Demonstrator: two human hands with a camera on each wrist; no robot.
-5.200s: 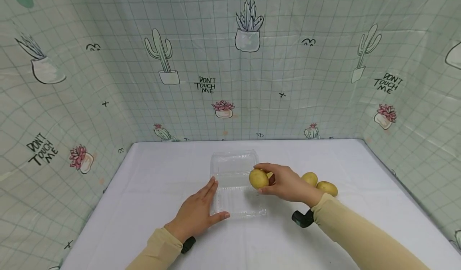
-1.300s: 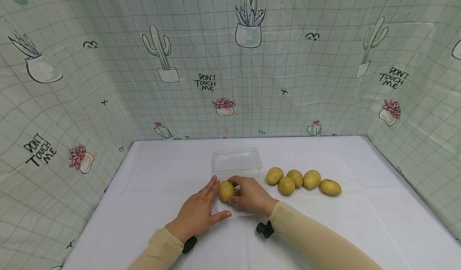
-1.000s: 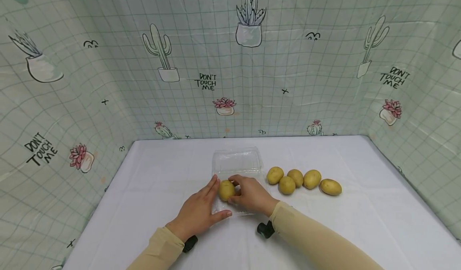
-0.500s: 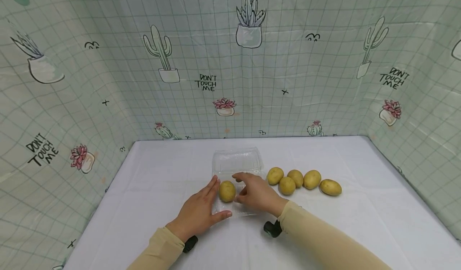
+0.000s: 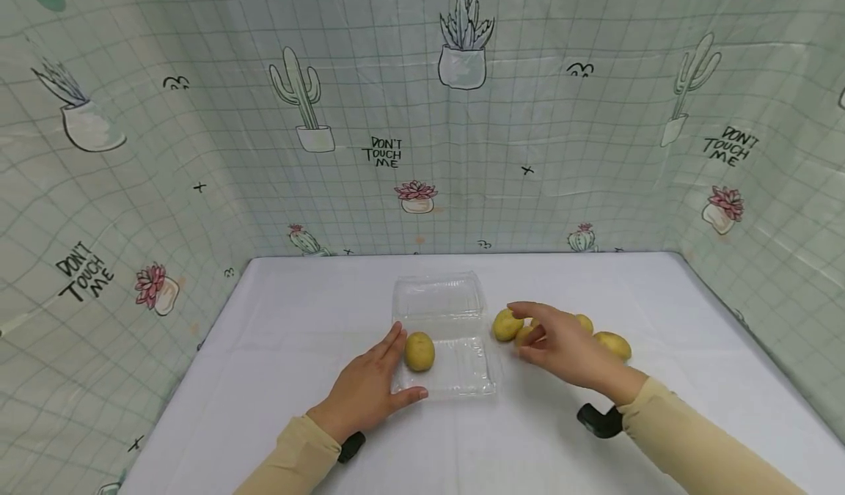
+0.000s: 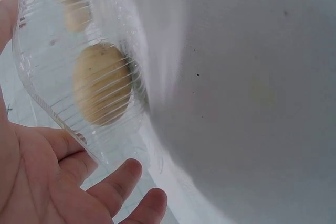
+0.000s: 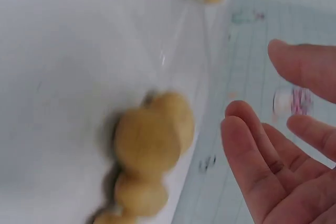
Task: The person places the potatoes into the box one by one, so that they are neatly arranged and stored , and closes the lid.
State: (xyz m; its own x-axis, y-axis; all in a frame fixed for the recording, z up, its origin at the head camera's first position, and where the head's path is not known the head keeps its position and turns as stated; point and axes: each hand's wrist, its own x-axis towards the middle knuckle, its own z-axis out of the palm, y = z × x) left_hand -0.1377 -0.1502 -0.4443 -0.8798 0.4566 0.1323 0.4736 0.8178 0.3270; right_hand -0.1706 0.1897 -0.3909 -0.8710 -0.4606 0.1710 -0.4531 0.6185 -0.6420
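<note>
Lettering [image 5: 383,153] on the grid-and-cactus backdrop [image 5: 528,128] reads DON'T TOUCH ME, three times: left, centre, right. Left hand [image 5: 370,389] lies palm-down at the left edge of the clear plastic container [image 5: 462,367], fingers straight and close together against that side, thumb spread out along the front edge. Right hand [image 5: 568,348] hangs at the loose potatoes [image 5: 507,325], masking part of them in the head view; thumb and fingers apart, bare gap between, also plain in the right wrist view. Container is ribbed, lies unfolded, lid half behind base half. One potato [image 5: 419,352] sits in the base, left side, right beside the left fingertips: yellow-brown, oval, smooth skin. Loose ones, five visible, same colour, bunched right of container on white tablecloth [image 5: 304,319]; blurred in right wrist view.
</note>
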